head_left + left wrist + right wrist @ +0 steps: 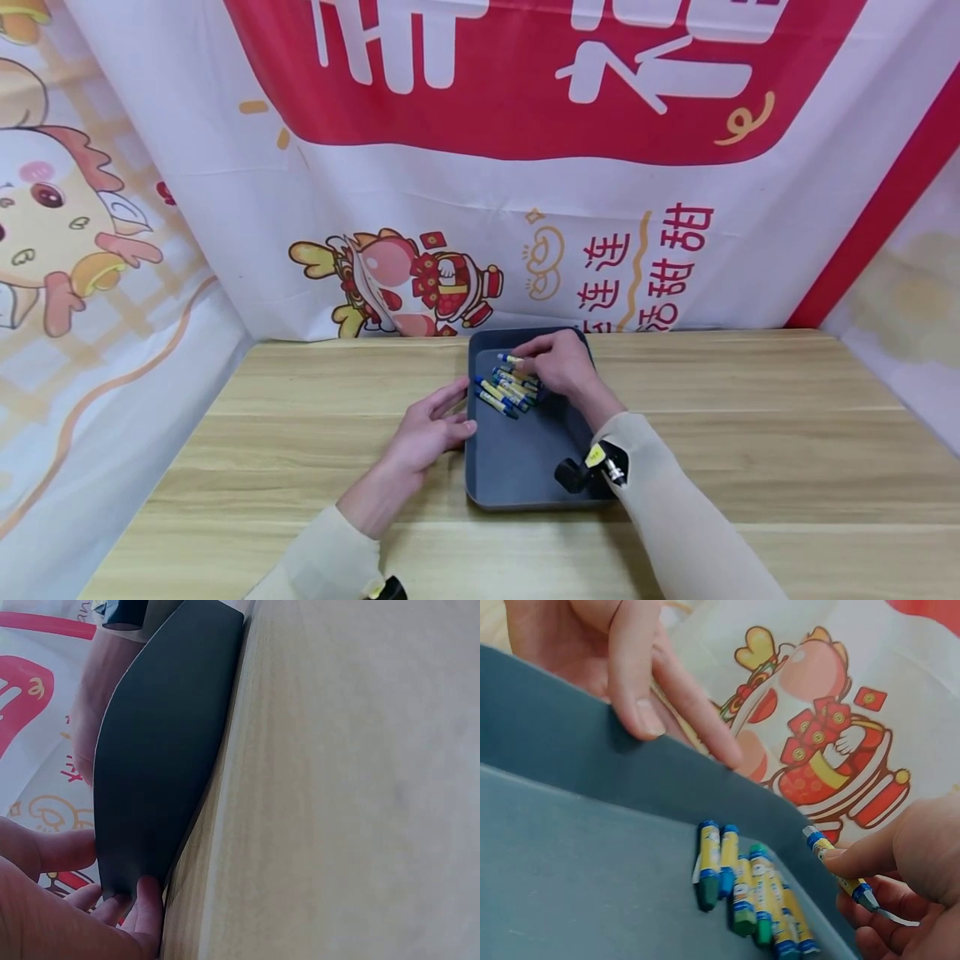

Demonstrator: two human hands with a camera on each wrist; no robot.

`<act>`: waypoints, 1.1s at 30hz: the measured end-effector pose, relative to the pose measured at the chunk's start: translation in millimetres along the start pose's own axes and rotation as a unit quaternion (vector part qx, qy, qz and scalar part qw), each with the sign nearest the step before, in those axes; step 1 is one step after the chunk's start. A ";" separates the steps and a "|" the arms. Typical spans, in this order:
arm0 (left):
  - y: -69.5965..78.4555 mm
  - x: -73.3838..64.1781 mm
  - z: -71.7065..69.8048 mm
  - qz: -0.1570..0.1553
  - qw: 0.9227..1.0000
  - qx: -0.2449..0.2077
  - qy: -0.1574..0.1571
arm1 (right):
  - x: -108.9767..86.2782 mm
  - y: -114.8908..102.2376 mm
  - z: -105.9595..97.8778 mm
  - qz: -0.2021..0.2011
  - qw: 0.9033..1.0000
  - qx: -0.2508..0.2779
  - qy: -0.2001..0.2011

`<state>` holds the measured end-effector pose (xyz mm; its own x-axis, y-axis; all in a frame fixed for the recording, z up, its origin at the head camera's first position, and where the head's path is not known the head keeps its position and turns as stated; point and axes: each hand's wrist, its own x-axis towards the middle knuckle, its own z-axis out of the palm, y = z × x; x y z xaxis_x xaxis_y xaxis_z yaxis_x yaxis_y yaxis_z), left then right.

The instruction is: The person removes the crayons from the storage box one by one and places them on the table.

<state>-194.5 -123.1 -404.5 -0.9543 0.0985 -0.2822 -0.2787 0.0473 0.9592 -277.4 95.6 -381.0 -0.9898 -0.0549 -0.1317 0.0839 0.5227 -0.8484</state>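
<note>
A dark grey rectangular tray (517,467) lies on the table with several crayons (495,402) grouped towards its far end. They have yellow wrappers with blue bands, and green or blue ends show on some. My left hand (427,429) holds the tray's left wall, its thumb over the rim and its other fingers against the outside. Over the tray's far end, my right hand (558,362) pinches one crayon (840,866) between thumb and fingers, tilted above the others. A thin pale strip hangs by that crayon's lower end. The right hand's palm is hidden.
A wooden table (750,467) extends on both sides of the tray. Behind it hangs a printed red and white cloth (420,192) that meets the table's back edge. A black wrist camera (573,475) sits above the tray's near right corner.
</note>
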 end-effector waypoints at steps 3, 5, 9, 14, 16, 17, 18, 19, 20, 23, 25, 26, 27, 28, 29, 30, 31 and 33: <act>-0.2 -0.8 0.7 0.000 1.000 -0.002 0.002 | -2.9 -2.0 -6.2 -0.013 1.000 0.006 0.002; 0.0 -1.5 1.0 0.002 1.000 -0.003 0.004 | -4.7 -2.8 -10.7 -0.023 1.000 0.009 0.004; 0.4 -2.4 1.2 0.001 1.000 -0.002 0.007 | -8.4 -2.1 -21.0 -0.034 0.999 0.005 0.009; 0.5 -2.4 0.7 -0.002 1.000 0.002 0.008 | -13.3 4.1 -35.8 -0.054 0.998 -0.002 0.021; 0.0 -1.6 0.8 -0.004 1.000 0.002 0.009 | -15.3 7.5 -41.0 -0.062 0.998 -0.004 0.027; -0.2 -1.3 0.8 -0.004 1.000 0.003 0.009 | -16.2 9.2 -43.2 -0.065 0.997 -0.006 0.030; -0.6 -0.6 0.9 -0.006 1.000 0.003 0.009 | -17.1 11.1 -45.4 -0.068 0.997 -0.008 0.033; -0.7 -0.3 1.0 -0.007 1.000 0.003 0.010 | -18.2 12.9 -47.4 -0.070 0.997 -0.008 0.034; -0.6 0.2 1.2 -0.009 1.000 0.002 0.011 | -19.3 14.8 -49.5 -0.071 0.997 -0.008 0.034; -0.7 0.6 1.4 -0.008 1.000 0.003 0.011 | -22.2 19.8 -55.7 -0.074 0.997 -0.011 0.036; -0.4 -0.1 1.7 -0.008 1.000 0.003 0.011 | -24.0 22.5 -59.5 -0.076 0.996 -0.013 0.038; -0.4 -0.4 1.7 -0.006 1.000 0.003 0.011 | -24.8 23.6 -61.3 -0.077 0.996 -0.012 0.041; -0.4 -0.9 1.7 -0.005 1.000 0.004 0.010 | -25.6 24.6 -63.2 -0.077 0.996 -0.011 0.045; -0.2 -1.7 1.8 -0.003 1.000 0.004 0.009 | -26.2 25.6 -64.8 -0.077 0.996 -0.009 0.048; 0.2 -2.1 1.8 -0.003 1.000 0.003 0.009 | -26.7 26.5 -66.6 -0.075 0.996 -0.005 0.051; 0.5 -2.7 1.8 -0.002 1.000 0.003 0.009 | -27.2 27.5 -68.4 -0.073 0.996 -0.001 0.053; 0.8 -3.1 1.8 -0.001 1.000 0.003 0.009 | -27.5 28.6 -70.0 -0.070 0.996 0.004 0.055; 0.5 -2.9 1.6 -0.002 1.000 0.003 0.010 | -28.0 31.1 -73.2 -0.062 0.996 0.014 0.058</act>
<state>-191.7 -121.7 -403.2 -0.9551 0.0787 -0.2858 -0.2821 0.0544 0.9578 -255.5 175.7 -366.1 -0.9993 -0.0172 0.0335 -0.0376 0.4938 -0.8688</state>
